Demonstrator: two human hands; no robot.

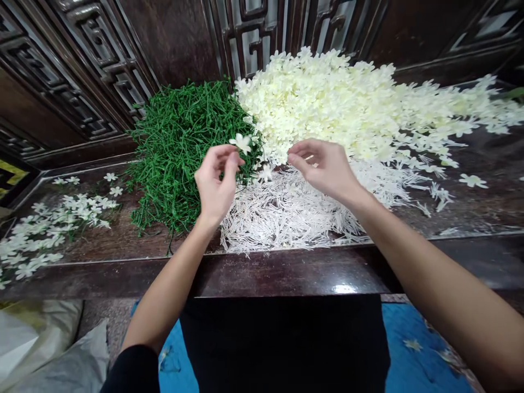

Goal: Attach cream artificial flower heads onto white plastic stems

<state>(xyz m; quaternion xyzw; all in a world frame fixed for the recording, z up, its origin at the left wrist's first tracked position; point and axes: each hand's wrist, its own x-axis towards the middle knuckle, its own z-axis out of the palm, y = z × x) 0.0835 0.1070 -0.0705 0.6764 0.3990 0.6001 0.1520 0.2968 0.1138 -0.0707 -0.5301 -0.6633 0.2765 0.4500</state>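
My left hand [218, 177] is closed, thumb and fingers together, with a white artificial flower [240, 143] at its fingertips. Whether a stem is inside the grip is hidden. To the right, my right hand [325, 165] has its thumb and index finger pinched close together; anything between them is too small to make out. Behind the left hand lies a heap of green plastic stems [180, 136]. A large mound of cream-white flower heads [323, 103] rises behind the right hand. Below and between both hands spreads a pile of thin white sticks [282, 213].
White flowers on green stems [61, 224] lie at the left end of the dark wooden bench [295, 273]. Carved wooden panels [176, 38] stand behind it. Pale sacks [53, 349] sit lower left, and a blue mat [417, 349] covers part of the floor.
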